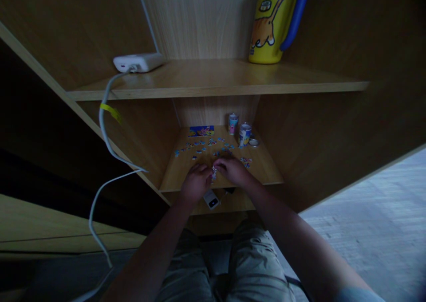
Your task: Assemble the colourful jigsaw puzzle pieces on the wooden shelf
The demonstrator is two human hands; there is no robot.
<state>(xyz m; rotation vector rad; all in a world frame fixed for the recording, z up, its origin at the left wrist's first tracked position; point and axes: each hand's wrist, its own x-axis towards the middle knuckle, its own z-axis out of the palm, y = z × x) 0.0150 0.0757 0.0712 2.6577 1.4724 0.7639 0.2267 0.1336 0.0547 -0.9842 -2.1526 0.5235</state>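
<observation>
Head view: both hands, left (196, 180) and right (233, 170), together pinching a puzzle piece (214, 172), two tins (244, 134) beyond.

No legible text; label on the yellow jug (270, 25) too blurred.

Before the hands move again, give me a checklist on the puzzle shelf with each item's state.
1. Both hands on the work: left hand and right hand meet at the shelf's front edge over a small pale puzzle piece. Ok.
2. Which hand grips that piece: cannot tell, too small and dim.
3. Loose puzzle pieces within reach: scattered just behind the hands. Ok.
4. Reference picture visible: lies flat at the back, uncovered. Ok.
5. Two small cans upright: standing right of the pieces, apart from the hands. Ok.
6. White cable away from the hands: hangs to the left. Ok.
</observation>
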